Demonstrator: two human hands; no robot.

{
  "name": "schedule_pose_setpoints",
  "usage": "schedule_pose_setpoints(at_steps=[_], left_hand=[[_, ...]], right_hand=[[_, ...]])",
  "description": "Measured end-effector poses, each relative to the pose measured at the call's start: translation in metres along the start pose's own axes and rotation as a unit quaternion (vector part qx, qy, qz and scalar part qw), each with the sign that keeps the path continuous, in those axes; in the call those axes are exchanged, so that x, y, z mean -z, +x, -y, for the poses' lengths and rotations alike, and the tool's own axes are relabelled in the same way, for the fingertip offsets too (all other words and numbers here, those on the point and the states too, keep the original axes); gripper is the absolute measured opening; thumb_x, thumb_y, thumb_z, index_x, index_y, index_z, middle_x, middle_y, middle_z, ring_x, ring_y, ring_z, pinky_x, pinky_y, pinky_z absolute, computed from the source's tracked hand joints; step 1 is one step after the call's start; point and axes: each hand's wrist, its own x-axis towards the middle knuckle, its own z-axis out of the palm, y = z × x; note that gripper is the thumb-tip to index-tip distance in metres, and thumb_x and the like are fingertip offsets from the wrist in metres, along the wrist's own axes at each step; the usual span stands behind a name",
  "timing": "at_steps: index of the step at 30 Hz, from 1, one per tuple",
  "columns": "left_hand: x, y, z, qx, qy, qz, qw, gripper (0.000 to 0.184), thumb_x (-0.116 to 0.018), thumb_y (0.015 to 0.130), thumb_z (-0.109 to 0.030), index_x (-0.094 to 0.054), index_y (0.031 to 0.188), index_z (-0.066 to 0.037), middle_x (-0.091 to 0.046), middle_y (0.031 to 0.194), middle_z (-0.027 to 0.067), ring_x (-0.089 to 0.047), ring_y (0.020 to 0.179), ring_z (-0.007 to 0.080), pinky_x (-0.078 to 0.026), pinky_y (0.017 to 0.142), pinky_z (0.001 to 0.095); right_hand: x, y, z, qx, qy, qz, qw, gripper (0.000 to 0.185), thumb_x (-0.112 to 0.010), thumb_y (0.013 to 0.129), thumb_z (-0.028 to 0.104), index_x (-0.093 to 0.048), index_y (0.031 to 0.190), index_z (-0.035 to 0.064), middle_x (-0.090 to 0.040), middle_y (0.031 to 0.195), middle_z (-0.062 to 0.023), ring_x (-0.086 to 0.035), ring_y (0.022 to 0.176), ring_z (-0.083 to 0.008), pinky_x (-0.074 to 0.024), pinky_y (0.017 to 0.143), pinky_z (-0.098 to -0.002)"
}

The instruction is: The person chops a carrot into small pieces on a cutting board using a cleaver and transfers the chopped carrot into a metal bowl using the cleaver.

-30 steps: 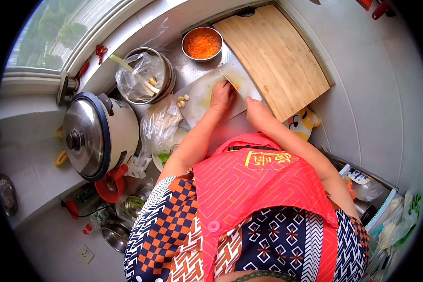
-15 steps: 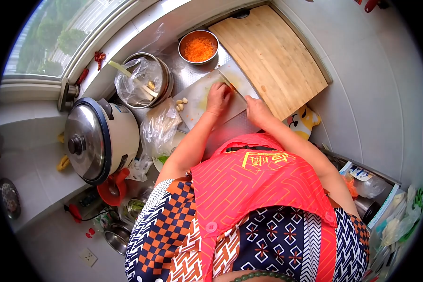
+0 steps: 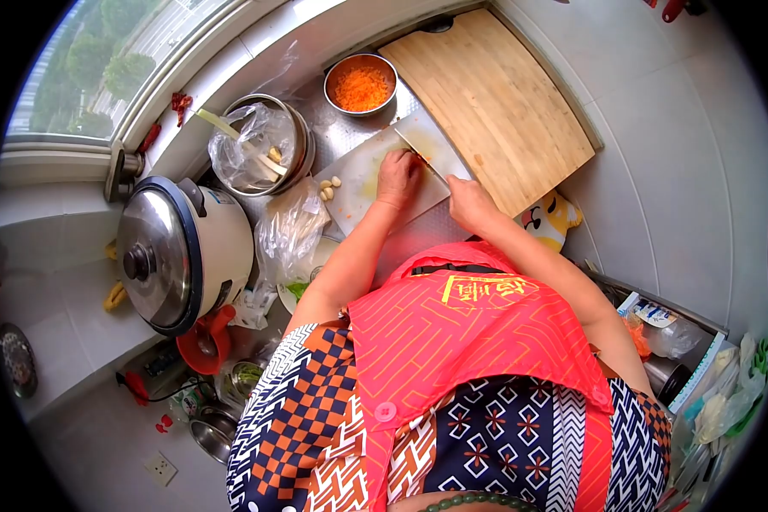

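Observation:
My right hand (image 3: 472, 204) is closed around the handle of a kitchen knife (image 3: 421, 157). The blade runs up and left across a pale cutting board (image 3: 363, 162), its edge close beside the fingers of my left hand (image 3: 398, 178). Those fingers are curled and pressed down on the board; whatever lies under them is hidden. Small orange bits show near the blade. Several peeled garlic cloves (image 3: 328, 189) rest at the left of the board. Beyond it stands a metal bowl (image 3: 328, 92) with finely cut orange food, which looks like carrot.
A large wooden board (image 3: 495, 102) lies to the right. At the left are a pot (image 3: 304, 154) with a plastic bag (image 3: 246, 145) in it, another clear bag (image 3: 286, 230) and a rice cooker (image 3: 222, 247). A window is at upper left.
The knife has shifted slightly, its tip a little to the left and its blade seen more edge-on. Both hands stay almost in place.

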Motion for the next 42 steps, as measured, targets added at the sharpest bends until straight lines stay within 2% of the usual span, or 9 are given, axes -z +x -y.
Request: schedule_pose_setpoints(at_steps=[2, 5, 9, 15, 20, 26, 32, 39, 42], left_hand=[[0.000, 0.000, 0.000, 0.002, 0.003, 0.004, 1.000, 0.017, -0.065, 0.070, -0.004, -0.062, 0.087, -0.006, -0.061, 0.092, 0.0116, -0.056, 0.088, 0.0322, -0.047, 0.079, 0.0398], [0.000, 0.001, 0.000, 0.000, 0.001, 0.005, 1.000, 0.017, -0.065, 0.070, -0.004, -0.062, 0.087, -0.006, -0.061, 0.092, 0.0116, -0.056, 0.089, 0.0323, -0.047, 0.079, 0.0399], [0.003, 0.001, -0.001, 0.011, -0.002, 0.020, 1.000, 0.017, -0.066, 0.070, -0.004, -0.062, 0.086, -0.006, -0.060, 0.091, 0.0113, -0.055, 0.088, 0.0328, -0.047, 0.080, 0.0399], [0.009, 0.001, -0.004, -0.017, -0.036, -0.016, 0.999, 0.013, -0.067, 0.072, -0.004, -0.062, 0.084, -0.006, -0.060, 0.091, 0.0108, -0.054, 0.088, 0.0330, -0.047, 0.079, 0.0395], [0.005, -0.002, 0.002, -0.003, -0.019, 0.024, 1.000, 0.014, -0.067, 0.071, -0.004, -0.062, 0.084, -0.005, -0.060, 0.090, 0.0112, -0.055, 0.087, 0.0330, -0.047, 0.078, 0.0396], [0.002, 0.001, -0.002, -0.007, -0.011, 0.004, 1.000, 0.010, -0.066, 0.073, -0.006, -0.062, 0.082, -0.005, -0.060, 0.093, 0.0112, -0.055, 0.089, 0.0328, -0.046, 0.079, 0.0393], [0.001, -0.001, -0.002, -0.008, -0.018, -0.002, 1.000, 0.011, -0.066, 0.073, -0.006, -0.062, 0.083, -0.005, -0.060, 0.095, 0.0120, -0.056, 0.090, 0.0325, -0.046, 0.080, 0.0390], [0.002, -0.001, -0.002, 0.015, -0.022, 0.020, 0.999, 0.010, -0.066, 0.074, -0.006, -0.062, 0.083, -0.004, -0.060, 0.096, 0.0116, -0.056, 0.091, 0.0322, -0.046, 0.081, 0.0390], [0.004, 0.002, -0.004, 0.012, -0.022, 0.016, 1.000, 0.012, -0.069, 0.071, -0.006, -0.064, 0.083, -0.006, -0.061, 0.091, 0.0105, -0.056, 0.088, 0.0317, -0.047, 0.080, 0.0389]], right_hand=[[0.002, 0.003, 0.004, -0.019, -0.021, 0.029, 0.999, 0.023, -0.046, 0.081, 0.002, -0.054, 0.102, -0.0021, -0.064, 0.087, -0.0306, -0.064, 0.085, -0.0455, -0.0511, 0.075, -0.0522], [-0.007, 0.006, -0.003, -0.005, -0.018, -0.006, 1.000, 0.015, -0.046, 0.084, 0.004, -0.053, 0.095, -0.0045, -0.062, 0.076, -0.0304, -0.062, 0.076, -0.0460, -0.0501, 0.068, -0.0524], [-0.010, 0.008, -0.002, -0.006, -0.019, -0.012, 1.000, 0.014, -0.046, 0.084, 0.004, -0.052, 0.094, -0.0040, -0.062, 0.076, -0.0304, -0.062, 0.076, -0.0459, -0.0501, 0.068, -0.0524], [-0.012, 0.007, -0.008, 0.003, -0.004, -0.020, 1.000, 0.017, -0.047, 0.084, 0.004, -0.052, 0.098, -0.0036, -0.062, 0.077, -0.0302, -0.062, 0.076, -0.0457, -0.0502, 0.068, -0.0522], [-0.014, 0.004, -0.008, 0.001, -0.001, -0.028, 1.000, 0.021, -0.048, 0.083, 0.004, -0.054, 0.101, -0.0034, -0.062, 0.079, -0.0293, -0.062, 0.078, -0.0446, -0.0499, 0.071, -0.0518], [-0.010, 0.006, -0.014, 0.037, 0.032, -0.044, 0.998, 0.023, -0.049, 0.083, 0.005, -0.056, 0.103, -0.0042, -0.062, 0.081, -0.0295, -0.062, 0.080, -0.0446, -0.0500, 0.072, -0.0511], [0.004, -0.005, 0.002, 0.004, 0.017, -0.017, 1.000, 0.019, -0.046, 0.081, 0.002, -0.055, 0.097, -0.0027, -0.064, 0.084, -0.0294, -0.063, 0.083, -0.0447, -0.0502, 0.074, -0.0521], [-0.003, 0.007, 0.001, -0.014, -0.002, 0.020, 1.000, 0.018, -0.046, 0.084, 0.005, -0.054, 0.098, -0.0038, -0.062, 0.081, -0.0316, -0.062, 0.080, -0.0466, -0.0501, 0.072, -0.0519], [0.000, 0.007, 0.005, -0.030, -0.003, 0.021, 0.999, 0.017, -0.045, 0.085, 0.005, -0.053, 0.098, -0.0033, -0.062, 0.081, -0.0316, -0.062, 0.081, -0.0467, -0.0501, 0.071, -0.0523]])
